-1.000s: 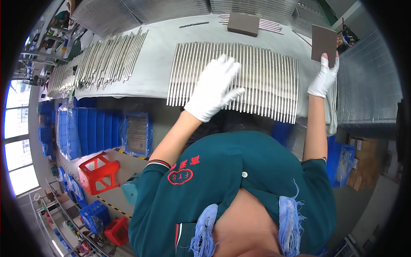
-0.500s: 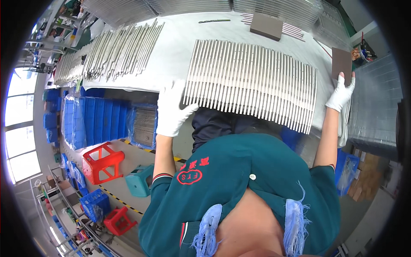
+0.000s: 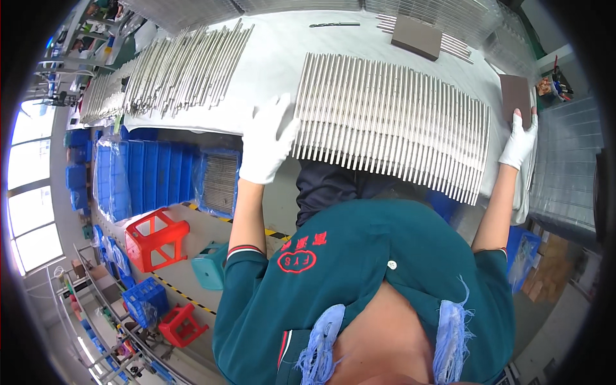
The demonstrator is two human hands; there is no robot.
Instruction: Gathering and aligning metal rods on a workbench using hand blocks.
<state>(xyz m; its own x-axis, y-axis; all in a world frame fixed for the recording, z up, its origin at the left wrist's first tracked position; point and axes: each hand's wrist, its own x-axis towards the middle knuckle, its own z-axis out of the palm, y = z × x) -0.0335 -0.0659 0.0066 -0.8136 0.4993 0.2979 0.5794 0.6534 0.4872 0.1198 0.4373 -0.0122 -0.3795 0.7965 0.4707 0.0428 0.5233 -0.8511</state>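
Observation:
A row of slim silver metal rods lies side by side on the white-covered table, their near ends jutting past its front edge. At the row's left end is my left hand, in a white glove, fingers stretched and thumb apart. Its thumb side is beside the outermost rod; whether it touches cannot be told. To the right of the row, my right hand, gloved with bare fingertips, grips the near end of a flat brown block. A second brown block rests on a few more rods behind the row.
Many loose rods lie at the table's left. A dark drill bit is at the back. Clear plastic trays stand at the right. Below the left edge are blue crates, a red stool and a teal stool.
My left hand has moved slightly up and right, closer along the end of the rod row. My right hand keeps hold of the brown block. The whole view has shifted a little.

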